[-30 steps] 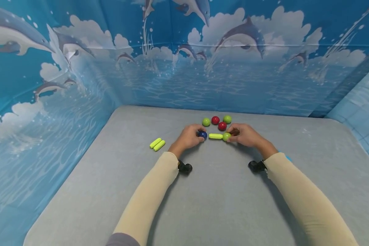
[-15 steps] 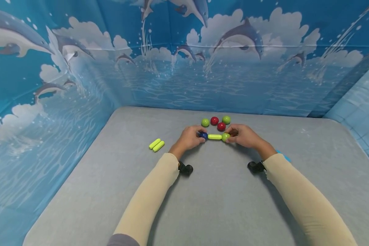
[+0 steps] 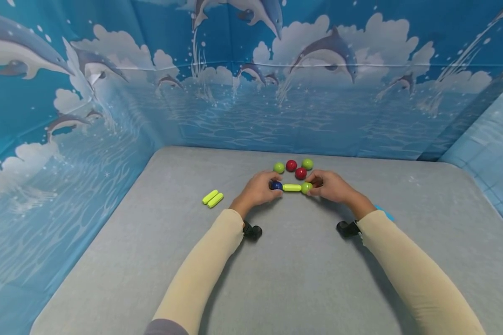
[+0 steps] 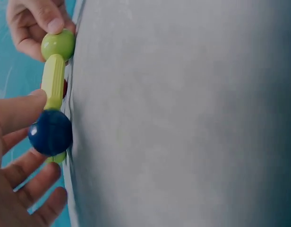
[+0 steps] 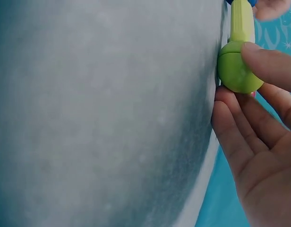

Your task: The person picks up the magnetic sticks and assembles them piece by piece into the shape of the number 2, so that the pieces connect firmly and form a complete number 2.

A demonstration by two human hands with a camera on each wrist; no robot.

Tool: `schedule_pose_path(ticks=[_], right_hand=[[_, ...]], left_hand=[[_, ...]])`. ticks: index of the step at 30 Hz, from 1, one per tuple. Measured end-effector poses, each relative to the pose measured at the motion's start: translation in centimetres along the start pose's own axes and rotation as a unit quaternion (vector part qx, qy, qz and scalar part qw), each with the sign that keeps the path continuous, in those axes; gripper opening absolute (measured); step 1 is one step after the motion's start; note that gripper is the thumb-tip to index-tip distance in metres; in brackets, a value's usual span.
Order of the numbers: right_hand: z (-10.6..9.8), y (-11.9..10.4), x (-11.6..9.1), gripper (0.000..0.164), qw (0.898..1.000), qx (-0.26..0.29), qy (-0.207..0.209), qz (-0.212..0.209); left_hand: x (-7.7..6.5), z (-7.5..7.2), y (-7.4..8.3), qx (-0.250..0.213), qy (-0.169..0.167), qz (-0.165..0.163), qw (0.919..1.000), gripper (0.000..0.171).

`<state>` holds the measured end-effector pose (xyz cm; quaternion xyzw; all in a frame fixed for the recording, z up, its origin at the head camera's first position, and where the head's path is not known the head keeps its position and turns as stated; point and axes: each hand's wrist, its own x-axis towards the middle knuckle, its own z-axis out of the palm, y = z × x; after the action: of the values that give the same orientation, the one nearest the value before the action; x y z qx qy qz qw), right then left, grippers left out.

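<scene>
A ribbed yellow rod (image 3: 292, 188) joins a dark blue ball (image 3: 276, 185) on its left to a green ball (image 3: 306, 188) on its right. My left hand (image 3: 258, 189) is loosely around the blue ball, fingers spread. In the left wrist view its thumb (image 4: 22, 111) lies near the junction of rod and blue ball (image 4: 51, 133); whether it touches is unclear. My right hand (image 3: 332, 187) pinches the green ball, thumb on its near side in the right wrist view (image 5: 270, 66), other fingers behind and below, partly hidden.
Behind the hands lie two red balls (image 3: 291, 165) and two more green balls (image 3: 307, 164). Two loose yellow rods (image 3: 213, 198) rest side by side to the left. Something blue (image 3: 384, 212) is partly hidden behind the right forearm. A dolphin-print curtain (image 3: 251, 107) borders the grey table (image 3: 293, 279).
The blue ball has moved right against the rod's left end, closing the gap between them. Since then my left thumb and fingers have loosened from the ball. My right hand keeps its pinch.
</scene>
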<state>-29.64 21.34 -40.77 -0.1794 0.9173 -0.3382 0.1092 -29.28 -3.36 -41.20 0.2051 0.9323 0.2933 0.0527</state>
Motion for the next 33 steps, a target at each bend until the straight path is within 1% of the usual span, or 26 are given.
schedule_pose_path(ticks=[3,7,10,12,15,18,22,26,30,33], right_hand=[[0.0,-0.1,-0.1,0.031,1.0,-0.001,-0.006,-0.004],[-0.7,-0.1,-0.9,0.036,1.0,-0.015,-0.015,-0.02],[-1.8,0.1,-2.3,0.037,0.998,-0.044,-0.02,-0.029],[-2.9,0.3,-3.6,0.037,0.997,-0.063,-0.023,-0.032],[-4.6,0.8,-5.9,0.037,0.995,-0.083,-0.023,-0.041],[-6.2,1.8,-8.2,0.035,0.994,-0.104,-0.013,-0.04],[-7.2,3.3,-10.9,0.03,0.989,-0.147,0.001,-0.024],[-7.1,4.4,-12.6,0.026,0.981,-0.196,0.007,-0.003],[-5.9,4.4,-13.4,0.024,0.971,-0.236,0.024,-0.002],[-5.0,4.3,-13.5,0.023,0.966,-0.255,0.04,-0.012]], left_hand=[[0.4,0.1,0.8,0.056,-0.007,0.037,0.9977,0.043],[1.2,0.5,1.9,0.108,-0.015,0.09,0.99,0.039],[1.6,0.8,2.6,0.113,-0.019,0.112,0.9871,0.035],[1.9,1.1,3.0,0.112,-0.023,0.12,0.9861,0.034],[2.3,1.4,3.3,0.107,-0.031,0.119,0.9866,0.035],[2.5,1.7,3.4,0.098,-0.039,0.106,0.9887,0.037],[2.5,2.0,3.4,0.073,-0.041,0.094,0.992,0.037],[2.4,2.1,3.2,0.047,-0.039,0.081,0.9948,0.037],[2.3,2.1,3.0,0.027,-0.034,0.073,0.9964,0.036],[2.3,2.1,2.9,0.013,-0.032,0.07,0.997,0.036]])
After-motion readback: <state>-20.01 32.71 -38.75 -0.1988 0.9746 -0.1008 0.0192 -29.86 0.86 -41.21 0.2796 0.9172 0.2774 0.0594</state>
